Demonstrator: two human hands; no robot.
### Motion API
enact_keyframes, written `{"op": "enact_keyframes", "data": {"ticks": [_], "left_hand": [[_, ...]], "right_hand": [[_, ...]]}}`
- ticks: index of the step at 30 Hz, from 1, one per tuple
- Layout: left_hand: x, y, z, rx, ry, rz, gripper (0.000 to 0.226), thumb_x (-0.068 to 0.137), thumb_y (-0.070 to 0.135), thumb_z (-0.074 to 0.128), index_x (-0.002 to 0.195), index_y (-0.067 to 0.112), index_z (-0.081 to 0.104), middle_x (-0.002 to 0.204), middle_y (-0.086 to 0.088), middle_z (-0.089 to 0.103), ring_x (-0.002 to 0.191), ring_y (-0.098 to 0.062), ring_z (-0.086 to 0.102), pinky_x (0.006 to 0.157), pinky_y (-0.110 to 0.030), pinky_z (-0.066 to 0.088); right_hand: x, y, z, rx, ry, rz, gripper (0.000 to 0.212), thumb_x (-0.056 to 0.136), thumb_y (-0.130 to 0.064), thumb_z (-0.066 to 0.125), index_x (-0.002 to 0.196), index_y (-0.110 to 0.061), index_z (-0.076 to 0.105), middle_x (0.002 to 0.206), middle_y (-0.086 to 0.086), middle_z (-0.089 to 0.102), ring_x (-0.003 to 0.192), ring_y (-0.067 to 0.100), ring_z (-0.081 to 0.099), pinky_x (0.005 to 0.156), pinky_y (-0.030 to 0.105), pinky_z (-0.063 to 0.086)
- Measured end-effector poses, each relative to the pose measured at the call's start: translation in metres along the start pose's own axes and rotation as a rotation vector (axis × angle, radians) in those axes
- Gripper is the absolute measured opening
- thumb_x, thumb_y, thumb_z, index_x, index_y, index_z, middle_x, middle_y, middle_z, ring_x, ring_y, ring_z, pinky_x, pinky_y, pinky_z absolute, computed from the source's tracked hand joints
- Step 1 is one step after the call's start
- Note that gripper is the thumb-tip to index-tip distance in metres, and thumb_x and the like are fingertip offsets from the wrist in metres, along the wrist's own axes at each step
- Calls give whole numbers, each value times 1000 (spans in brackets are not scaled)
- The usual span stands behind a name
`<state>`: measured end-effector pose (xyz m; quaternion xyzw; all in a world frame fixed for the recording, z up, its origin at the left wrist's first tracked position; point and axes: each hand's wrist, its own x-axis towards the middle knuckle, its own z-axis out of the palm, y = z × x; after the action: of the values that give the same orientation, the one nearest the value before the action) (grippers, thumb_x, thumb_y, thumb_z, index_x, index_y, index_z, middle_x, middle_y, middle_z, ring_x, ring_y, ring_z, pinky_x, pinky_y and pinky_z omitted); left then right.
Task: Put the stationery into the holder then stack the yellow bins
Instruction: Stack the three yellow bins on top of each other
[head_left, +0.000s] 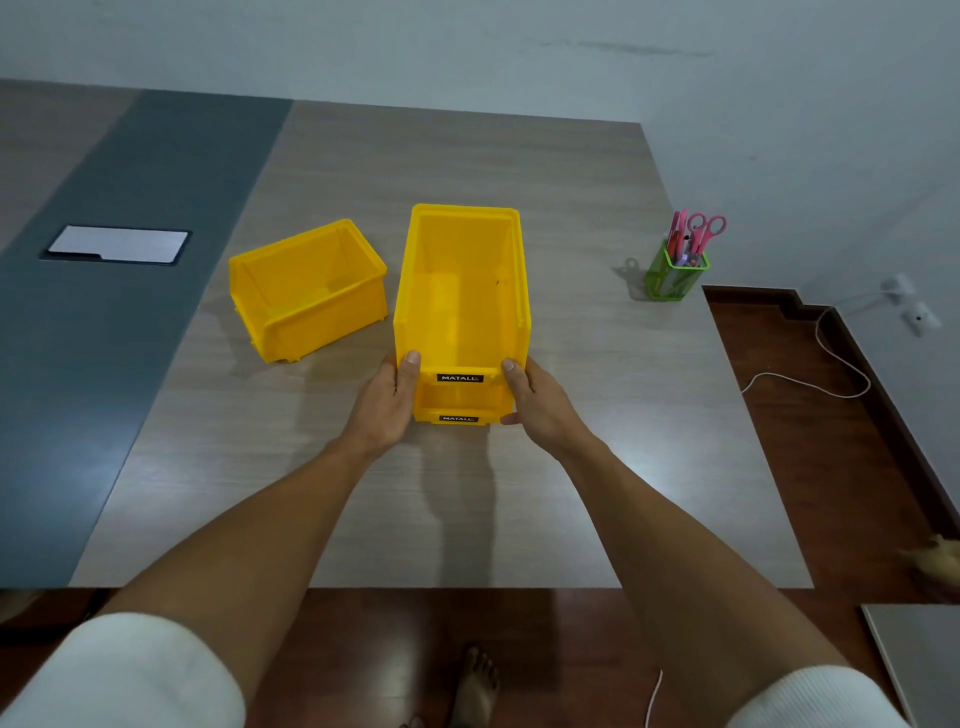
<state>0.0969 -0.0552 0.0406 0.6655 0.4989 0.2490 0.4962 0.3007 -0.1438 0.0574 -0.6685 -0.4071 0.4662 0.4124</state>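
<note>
So there's a yellow bin (462, 291) sitting on top of another yellow bin, the lower bin (458, 415) mostly hidden with just its front lip and a black label poking out underneath, and both labels face the person. The stack sits about mid-surface, a bit toward the near edge. The left hand (387, 402) is clamped on the left front corner of the top bin, thumb up on the rim, and the right hand (535, 400) does the same on the right front corner, with its lower fingers reaching down by the lower bin, so both hands are apart with the stack squeezed between them. A third yellow bin (309, 288) sits just left of the stack, not touching it, turned at an angle and empty as far as I can see. Off to the right near the surface's edge is the green mesh holder (675, 275), upright, with pink scissors (704, 231) and some pens or similar sticking out of it, can't really tell them apart. The wood-grain surface (519, 171) has a dark grey strip down its left side with a flat white-topped plate (119, 244) set into it. A white cable (831, 364) trails over the floor on the right, and a bare foot shows below.
</note>
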Motion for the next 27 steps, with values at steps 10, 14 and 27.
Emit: {"op": "enact_keyframes", "data": {"ticks": [10,14,27], "left_hand": [[9,-2,-2,-181,-41,-75,44,101,58,48,133,30,58,124,8,70,116,-16,65,103,-50,53],[15,3,-6,-171,-73,-88,49,99,64,43,132,30,57,121,10,69,115,-15,64,100,-46,53],[29,27,-75,-30,241,-48,48,97,60,51,120,21,66,119,-4,70,113,-25,66,95,-45,52]], "right_hand": [[6,2,2,21,61,8,50,106,-52,32,151,-30,38,136,-5,55,116,23,61,84,50,62],[9,3,8,63,74,-13,44,106,-52,32,146,-36,39,132,-9,56,113,19,60,87,51,61],[21,-77,-13,-75,731,-327,37,106,-29,44,134,-9,57,125,5,62,110,9,55,93,14,44]]}}
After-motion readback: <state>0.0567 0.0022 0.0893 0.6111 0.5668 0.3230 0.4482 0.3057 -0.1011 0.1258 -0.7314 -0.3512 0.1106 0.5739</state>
